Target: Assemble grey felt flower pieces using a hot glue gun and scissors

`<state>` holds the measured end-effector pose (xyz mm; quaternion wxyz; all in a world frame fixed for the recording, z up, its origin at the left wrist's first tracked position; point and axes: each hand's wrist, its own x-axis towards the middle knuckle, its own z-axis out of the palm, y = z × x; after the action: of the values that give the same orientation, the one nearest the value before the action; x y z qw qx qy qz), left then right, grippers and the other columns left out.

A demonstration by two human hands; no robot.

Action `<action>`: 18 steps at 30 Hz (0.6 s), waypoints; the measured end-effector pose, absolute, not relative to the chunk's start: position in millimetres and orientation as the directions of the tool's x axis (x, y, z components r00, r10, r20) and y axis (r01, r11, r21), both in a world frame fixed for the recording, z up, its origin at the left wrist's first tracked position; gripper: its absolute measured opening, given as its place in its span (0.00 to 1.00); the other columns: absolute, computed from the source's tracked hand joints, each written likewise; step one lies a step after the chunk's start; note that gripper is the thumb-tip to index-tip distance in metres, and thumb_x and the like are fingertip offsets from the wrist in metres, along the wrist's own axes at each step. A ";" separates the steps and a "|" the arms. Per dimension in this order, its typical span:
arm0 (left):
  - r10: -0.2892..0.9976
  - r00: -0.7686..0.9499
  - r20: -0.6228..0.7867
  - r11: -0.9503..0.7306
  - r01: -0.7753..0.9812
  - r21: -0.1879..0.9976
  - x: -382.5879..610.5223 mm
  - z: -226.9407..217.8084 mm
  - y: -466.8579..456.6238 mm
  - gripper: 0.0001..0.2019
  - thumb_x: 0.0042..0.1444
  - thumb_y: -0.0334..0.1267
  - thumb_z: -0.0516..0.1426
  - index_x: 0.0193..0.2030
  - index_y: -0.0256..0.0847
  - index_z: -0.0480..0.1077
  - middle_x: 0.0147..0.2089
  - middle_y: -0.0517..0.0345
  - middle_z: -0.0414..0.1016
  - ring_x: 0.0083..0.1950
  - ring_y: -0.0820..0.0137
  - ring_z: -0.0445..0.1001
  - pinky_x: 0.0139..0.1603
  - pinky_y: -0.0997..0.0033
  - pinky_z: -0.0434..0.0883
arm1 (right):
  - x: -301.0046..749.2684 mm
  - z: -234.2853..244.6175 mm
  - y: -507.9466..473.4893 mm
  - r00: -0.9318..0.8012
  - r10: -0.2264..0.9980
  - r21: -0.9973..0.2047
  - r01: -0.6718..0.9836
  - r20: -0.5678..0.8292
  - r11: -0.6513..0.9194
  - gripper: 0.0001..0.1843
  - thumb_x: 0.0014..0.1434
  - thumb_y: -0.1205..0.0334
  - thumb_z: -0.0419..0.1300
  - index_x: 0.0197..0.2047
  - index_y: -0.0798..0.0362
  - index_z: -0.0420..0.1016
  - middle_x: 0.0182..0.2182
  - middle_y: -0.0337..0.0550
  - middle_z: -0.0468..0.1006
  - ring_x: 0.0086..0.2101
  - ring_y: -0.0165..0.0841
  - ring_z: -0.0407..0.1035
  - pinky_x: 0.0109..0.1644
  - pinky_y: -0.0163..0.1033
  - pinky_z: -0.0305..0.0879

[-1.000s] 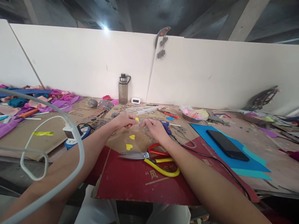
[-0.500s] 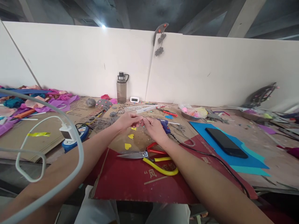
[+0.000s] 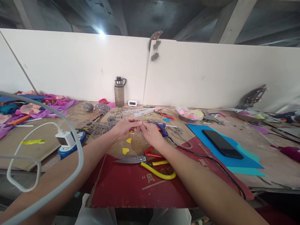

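My left hand point(image 3: 125, 127) and my right hand point(image 3: 150, 133) meet fingertip to fingertip over the brown cardboard, both pinched shut on a tiny piece I cannot make out. Two yellow felt hearts point(image 3: 126, 150) lie just below the hands. Scissors with red and yellow handles point(image 3: 142, 159) rest on the red card point(image 3: 131, 184) nearer me. A blue glue gun point(image 3: 161, 127) lies right behind my right hand, its black cord trailing off to the right.
A phone point(image 3: 221, 143) lies on blue felt point(image 3: 243, 162) at the right. A water bottle point(image 3: 119, 92) and a small clock point(image 3: 132, 102) stand by the white partition. Felt scraps point(image 3: 35, 104) pile at the left. A white charger and cable point(image 3: 63, 139) hang in the foreground.
My hands, apart a second ago with a yellow scrap showing at the left fingertips, have come together. The view has tilted slightly, shifting everything left and down.
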<state>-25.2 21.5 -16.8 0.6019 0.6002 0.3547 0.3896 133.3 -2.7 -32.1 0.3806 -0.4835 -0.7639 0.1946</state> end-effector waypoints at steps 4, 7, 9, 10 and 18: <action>0.919 0.387 0.075 -0.081 0.000 0.997 -22.9 -16.8 19.7 0.14 0.43 0.44 0.67 0.26 0.34 0.74 0.23 0.57 0.72 0.23 0.79 0.61 0.24 0.76 0.56 | 131.8 -32.8 -3.6 -0.258 0.880 -0.620 0.631 0.400 0.467 0.18 0.65 0.63 0.46 0.28 0.54 0.72 0.26 0.42 0.76 0.28 0.30 0.67 0.36 0.34 0.58; 0.919 0.374 0.123 -0.096 -0.089 0.991 -21.1 -18.0 19.7 0.14 0.43 0.43 0.67 0.24 0.34 0.72 0.21 0.58 0.70 0.23 0.78 0.64 0.25 0.76 0.59 | 130.4 -33.1 -4.0 -0.293 0.862 -0.602 0.622 0.415 0.501 0.17 0.64 0.64 0.47 0.29 0.54 0.73 0.27 0.42 0.76 0.29 0.29 0.67 0.37 0.34 0.58; 0.925 0.347 0.155 -0.086 -0.206 0.975 -21.8 -16.2 20.5 0.14 0.43 0.42 0.68 0.23 0.35 0.70 0.23 0.59 0.71 0.23 0.79 0.65 0.27 0.76 0.62 | 132.8 -29.8 -3.5 -0.362 0.849 -0.594 0.606 0.385 0.528 0.15 0.63 0.62 0.49 0.30 0.54 0.74 0.27 0.40 0.76 0.29 0.29 0.67 0.36 0.34 0.58; 0.932 0.320 0.171 -0.085 -0.266 0.960 -23.0 -14.3 21.2 0.14 0.44 0.41 0.67 0.24 0.35 0.68 0.25 0.58 0.73 0.24 0.80 0.65 0.27 0.77 0.62 | 136.2 -26.6 -2.6 -0.413 0.840 -0.588 0.600 0.352 0.542 0.13 0.62 0.61 0.51 0.31 0.54 0.74 0.27 0.39 0.76 0.29 0.29 0.66 0.35 0.34 0.58; 0.970 0.160 0.183 -0.120 -0.339 0.933 -37.2 -4.4 32.7 0.15 0.43 0.42 0.68 0.26 0.34 0.68 0.27 0.58 0.74 0.24 0.80 0.67 0.23 0.80 0.63 | 215.1 -12.4 27.6 -0.115 0.934 -0.407 0.877 0.337 0.255 0.14 0.55 0.60 0.57 0.20 0.52 0.73 0.24 0.49 0.77 0.31 0.38 0.70 0.36 0.40 0.59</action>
<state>-37.2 32.7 -4.4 0.5808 0.4924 0.3203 0.5636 215.1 27.6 -12.4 0.2697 -0.6081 -0.7447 0.0531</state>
